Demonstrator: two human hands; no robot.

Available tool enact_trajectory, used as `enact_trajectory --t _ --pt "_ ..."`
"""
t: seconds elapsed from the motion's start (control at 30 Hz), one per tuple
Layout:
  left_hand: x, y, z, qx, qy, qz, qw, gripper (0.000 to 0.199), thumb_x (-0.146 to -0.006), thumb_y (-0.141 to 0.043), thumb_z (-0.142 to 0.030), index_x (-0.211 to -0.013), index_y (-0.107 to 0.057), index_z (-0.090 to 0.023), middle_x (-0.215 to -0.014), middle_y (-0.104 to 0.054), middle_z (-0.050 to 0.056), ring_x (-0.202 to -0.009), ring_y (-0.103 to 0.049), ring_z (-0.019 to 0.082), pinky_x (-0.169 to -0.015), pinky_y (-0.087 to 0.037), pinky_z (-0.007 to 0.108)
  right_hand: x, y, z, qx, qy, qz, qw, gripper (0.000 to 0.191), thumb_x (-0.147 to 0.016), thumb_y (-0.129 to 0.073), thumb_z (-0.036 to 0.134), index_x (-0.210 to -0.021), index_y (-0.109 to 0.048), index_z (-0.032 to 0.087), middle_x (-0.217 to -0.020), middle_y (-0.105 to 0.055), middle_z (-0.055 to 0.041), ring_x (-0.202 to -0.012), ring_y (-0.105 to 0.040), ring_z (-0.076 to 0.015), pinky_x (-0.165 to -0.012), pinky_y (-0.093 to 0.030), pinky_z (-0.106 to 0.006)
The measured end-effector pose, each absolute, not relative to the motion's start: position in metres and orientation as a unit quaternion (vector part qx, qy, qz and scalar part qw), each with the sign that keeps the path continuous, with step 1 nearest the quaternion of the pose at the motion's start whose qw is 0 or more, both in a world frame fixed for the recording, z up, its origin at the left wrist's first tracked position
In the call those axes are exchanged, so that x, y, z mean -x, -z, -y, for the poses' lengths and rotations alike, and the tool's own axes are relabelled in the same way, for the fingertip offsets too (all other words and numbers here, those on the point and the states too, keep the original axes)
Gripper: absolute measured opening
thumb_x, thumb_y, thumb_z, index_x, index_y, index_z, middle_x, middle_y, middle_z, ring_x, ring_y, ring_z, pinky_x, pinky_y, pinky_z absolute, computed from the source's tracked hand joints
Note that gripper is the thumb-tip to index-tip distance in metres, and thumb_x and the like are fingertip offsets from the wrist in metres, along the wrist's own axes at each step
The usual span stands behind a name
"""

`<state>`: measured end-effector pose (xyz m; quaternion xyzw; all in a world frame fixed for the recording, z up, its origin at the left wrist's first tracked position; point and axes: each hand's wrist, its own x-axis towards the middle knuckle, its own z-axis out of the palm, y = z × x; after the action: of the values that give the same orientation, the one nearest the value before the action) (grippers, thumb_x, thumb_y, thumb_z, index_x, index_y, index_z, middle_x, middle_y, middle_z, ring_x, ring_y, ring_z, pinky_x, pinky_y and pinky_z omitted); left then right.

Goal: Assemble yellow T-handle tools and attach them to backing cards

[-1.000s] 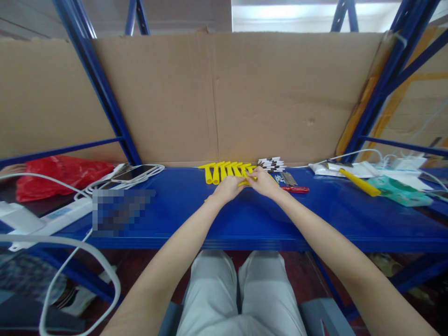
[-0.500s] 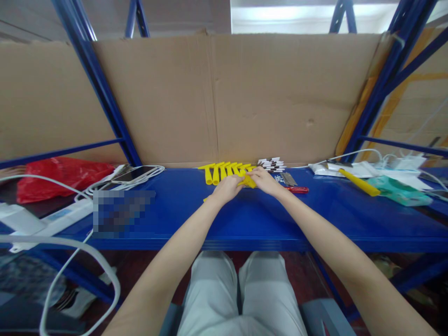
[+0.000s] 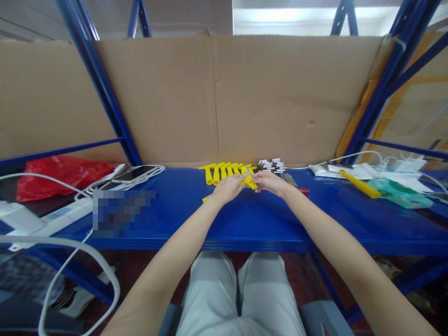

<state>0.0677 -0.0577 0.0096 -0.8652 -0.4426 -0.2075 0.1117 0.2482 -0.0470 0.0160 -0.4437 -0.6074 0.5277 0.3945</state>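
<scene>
My left hand (image 3: 228, 188) is closed on a yellow plastic handle (image 3: 249, 184), above the blue shelf. My right hand (image 3: 270, 182) meets its right side with bent fingers pressed together; whatever is between them is too small to make out. A thin pale sliver shows at the top of the handle. Just behind my hands lies a row of several similar yellow handles (image 3: 216, 173) with tube-like ends toward me. Beside them rests a pile of white pieces with dark brown parts (image 3: 272, 165). One more yellow piece is mostly hidden under my left wrist.
Right of my hands lie flat grey strips (image 3: 289, 179) and a red tool handle (image 3: 304, 190), partly covered by my right wrist. A longer yellow tool (image 3: 360, 184) lies far right by a green packet (image 3: 402, 192). Cables, a phone (image 3: 136, 173) and a red bag (image 3: 63, 176) sit left.
My right hand has shifted slightly right and turned, uncovering more of the yellow handle. It now hides more of the red tool handle. My left hand stays nearly in place.
</scene>
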Motion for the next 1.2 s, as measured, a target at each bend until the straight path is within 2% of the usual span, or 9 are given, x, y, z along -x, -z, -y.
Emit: enact_trajectory --t 0.1,0.17,0.27,0.37,0.47,0.57,0.73,0.93,1.2 --pt "-0.068 -0.01 0.06 0.871 0.185 0.443 0.101 0.042 -0.094 -0.048 -0.027 -0.135 -0.053 -0.021 -0.122 -0.065 0.011 -0.111 -0.062 0.022 -0.092 -0.048 0.034 -0.251 -0.018 0.045 0.475 -0.483 0.638 0.365 0.011 -0.08 -0.061 0.014 -0.07 -0.057 0.016 -0.058 -0.064 0.0004 -0.047 -0.058 -0.0098 -0.051 -0.047 -0.02" --pt "-0.068 -0.009 0.059 0.873 0.186 0.441 0.097 0.041 -0.094 -0.049 -0.028 -0.134 -0.055 -0.023 -0.121 -0.066 0.01 -0.11 -0.063 0.023 -0.092 -0.049 0.034 -0.258 -0.019 0.041 0.511 -0.413 0.67 0.345 0.009 -0.085 -0.057 0.021 -0.078 -0.061 0.016 -0.068 -0.07 -0.0037 -0.053 -0.063 -0.0114 -0.054 -0.048 -0.02" --pt "-0.069 -0.008 0.059 0.874 0.183 0.439 0.101 0.041 -0.094 -0.049 -0.03 -0.134 -0.055 -0.026 -0.118 -0.067 0.009 -0.107 -0.063 0.023 -0.089 -0.05 0.034 -0.279 -0.02 0.03 0.604 -0.193 0.71 0.306 0.02 -0.088 -0.048 0.019 -0.09 -0.067 0.013 -0.091 -0.074 -0.0116 -0.074 -0.069 -0.016 -0.066 -0.05 -0.022" --pt "-0.069 -0.009 0.059 0.875 0.166 0.442 0.105 0.042 -0.094 -0.048 -0.03 -0.135 -0.054 -0.025 -0.118 -0.066 0.009 -0.107 -0.063 0.023 -0.088 -0.05 0.032 -0.303 -0.017 0.02 0.679 -0.003 0.707 0.199 0.027 -0.082 -0.051 0.014 -0.101 -0.071 0.015 -0.111 -0.071 -0.013 -0.104 -0.065 -0.0226 -0.084 -0.047 -0.027" --pt "-0.069 -0.011 0.059 0.874 0.157 0.446 0.108 0.042 -0.094 -0.047 -0.03 -0.135 -0.054 -0.025 -0.118 -0.067 0.009 -0.107 -0.062 0.022 -0.088 -0.049 0.031 -0.316 -0.016 0.018 0.704 0.001 0.702 0.108 0.034 -0.083 -0.05 0.017 -0.11 -0.071 0.02 -0.119 -0.068 -0.0099 -0.113 -0.061 -0.024 -0.09 -0.046 -0.03" --pt "-0.069 -0.013 0.06 0.875 0.156 0.447 0.106 0.042 -0.095 -0.047 -0.03 -0.136 -0.053 -0.024 -0.117 -0.067 0.009 -0.109 -0.062 0.022 -0.089 -0.048 0.031 -0.317 -0.017 0.022 0.718 -0.022 0.693 0.065 0.037 -0.083 -0.05 0.018 -0.112 -0.071 0.023 -0.124 -0.066 -0.0093 -0.115 -0.059 -0.0267 -0.094 -0.044 -0.037" --pt "-0.069 -0.013 0.06 0.875 0.16 0.445 0.099 0.042 -0.094 -0.047 -0.03 -0.136 -0.054 -0.023 -0.118 -0.067 0.009 -0.109 -0.062 0.022 -0.09 -0.048 0.032 -0.317 -0.021 0.025 0.739 0.0 0.67 0.066 0.042 -0.081 -0.049 0.013 -0.114 -0.07 0.026 -0.129 -0.062 -0.0098 -0.122 -0.054 -0.0288 -0.1 -0.038 -0.047" --pt "-0.069 -0.014 0.06 0.876 0.163 0.445 0.093 0.042 -0.094 -0.048 -0.03 -0.134 -0.055 -0.024 -0.118 -0.067 0.009 -0.109 -0.062 0.023 -0.089 -0.049 0.031 -0.324 -0.02 0.023 0.745 -0.005 0.665 0.051 0.035 -0.078 -0.05 0.015 -0.1 -0.075 0.025 -0.121 -0.067 -0.0087 -0.118 -0.056 -0.0291 -0.099 -0.039 -0.048" --pt "-0.069 -0.014 0.06 0.874 0.17 0.446 0.09 0.042 -0.093 -0.05 -0.03 -0.134 -0.056 -0.025 -0.117 -0.068 0.009 -0.109 -0.062 0.023 -0.089 -0.049 0.031 -0.32 -0.018 0.021 0.743 0.012 0.667 0.042 0.03 -0.079 -0.049 0.017 -0.093 -0.075 0.02 -0.116 -0.068 -0.0116 -0.114 -0.058 -0.0297 -0.098 -0.037 -0.051"
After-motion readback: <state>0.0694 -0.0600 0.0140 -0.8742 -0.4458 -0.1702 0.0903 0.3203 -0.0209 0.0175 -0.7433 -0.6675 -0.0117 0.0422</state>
